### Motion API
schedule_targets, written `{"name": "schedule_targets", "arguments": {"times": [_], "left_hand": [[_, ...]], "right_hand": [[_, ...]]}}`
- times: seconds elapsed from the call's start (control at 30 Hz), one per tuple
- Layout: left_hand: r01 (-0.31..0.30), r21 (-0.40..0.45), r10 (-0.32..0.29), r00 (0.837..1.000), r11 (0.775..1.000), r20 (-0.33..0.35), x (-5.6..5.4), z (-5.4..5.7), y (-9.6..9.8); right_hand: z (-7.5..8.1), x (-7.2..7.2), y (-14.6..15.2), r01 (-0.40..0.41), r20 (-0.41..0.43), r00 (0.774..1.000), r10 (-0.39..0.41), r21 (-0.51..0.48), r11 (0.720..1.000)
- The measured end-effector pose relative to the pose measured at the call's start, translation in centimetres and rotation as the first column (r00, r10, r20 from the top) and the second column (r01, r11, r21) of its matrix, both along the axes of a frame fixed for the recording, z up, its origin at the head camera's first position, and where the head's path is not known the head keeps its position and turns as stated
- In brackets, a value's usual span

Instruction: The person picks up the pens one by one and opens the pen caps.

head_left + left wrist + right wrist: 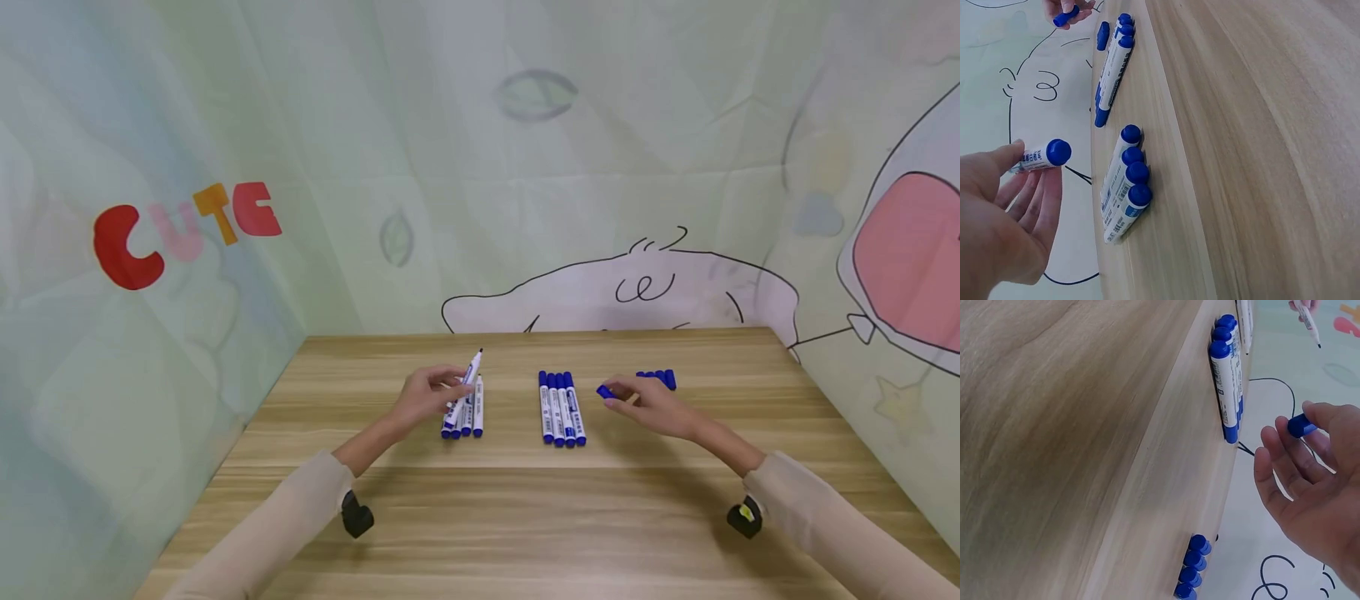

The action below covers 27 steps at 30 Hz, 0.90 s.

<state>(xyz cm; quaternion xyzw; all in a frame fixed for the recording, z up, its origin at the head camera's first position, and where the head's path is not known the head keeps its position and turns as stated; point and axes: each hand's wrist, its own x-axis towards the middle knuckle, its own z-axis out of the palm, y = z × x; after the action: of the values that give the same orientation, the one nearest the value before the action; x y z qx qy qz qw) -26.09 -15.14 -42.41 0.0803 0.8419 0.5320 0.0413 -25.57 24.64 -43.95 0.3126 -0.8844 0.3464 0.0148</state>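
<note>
My left hand (431,392) holds an uncapped whiteboard marker (471,369) pinched between thumb and fingers, its dark tip pointing up and its blue end down. Beneath it on the table lie several uncapped markers (478,417) side by side; the left wrist view shows their blue ends (1137,173). Over to the right, my right hand (652,404) pinches a blue marker cap (1300,425) between thumb and fingertips, above the table. Between the hands is a row of several capped markers (557,408), white with blue caps and ends.
A row of several loose blue caps (1191,567) lies on the wooden table (525,525), just behind my right hand. A printed cloth (420,167) hangs along the table's back and sides. Each sleeve has a small black camera (356,514) at the wrist.
</note>
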Motion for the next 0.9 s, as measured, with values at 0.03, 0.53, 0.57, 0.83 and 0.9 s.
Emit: {"name": "schedule_targets", "arguments": {"times": [0.03,0.53,0.57,0.83,0.9], "left_hand": [[-0.013,0.011,0.013,1.000,1.000,-0.002,0.0,0.0,-0.2],[-0.219,0.022,0.219,0.976,0.976,-0.002,0.2,-0.8,-2.4],[-0.226,0.013,0.226,0.974,0.974,0.001,0.1,-1.0,-2.4],[-0.266,-0.015,0.266,0.964,0.964,-0.005,-0.1,-2.5,-2.7],[-0.277,-0.012,0.277,0.961,0.961,-0.008,-0.3,-3.0,-2.7]], "right_hand": [[-0.1,0.0,0.0,0.004,-0.013,1.000,-0.004,-0.014,1.000],[-0.5,0.3,0.2,0.042,-0.028,0.999,-0.043,-0.023,0.999],[-0.6,0.3,0.2,0.038,-0.027,0.999,-0.039,-0.026,0.999],[-0.8,0.4,0.2,0.054,-0.005,0.999,-0.054,-0.036,0.998],[-1.0,0.4,0.1,0.061,-0.004,0.998,-0.061,-0.036,0.998]]}}
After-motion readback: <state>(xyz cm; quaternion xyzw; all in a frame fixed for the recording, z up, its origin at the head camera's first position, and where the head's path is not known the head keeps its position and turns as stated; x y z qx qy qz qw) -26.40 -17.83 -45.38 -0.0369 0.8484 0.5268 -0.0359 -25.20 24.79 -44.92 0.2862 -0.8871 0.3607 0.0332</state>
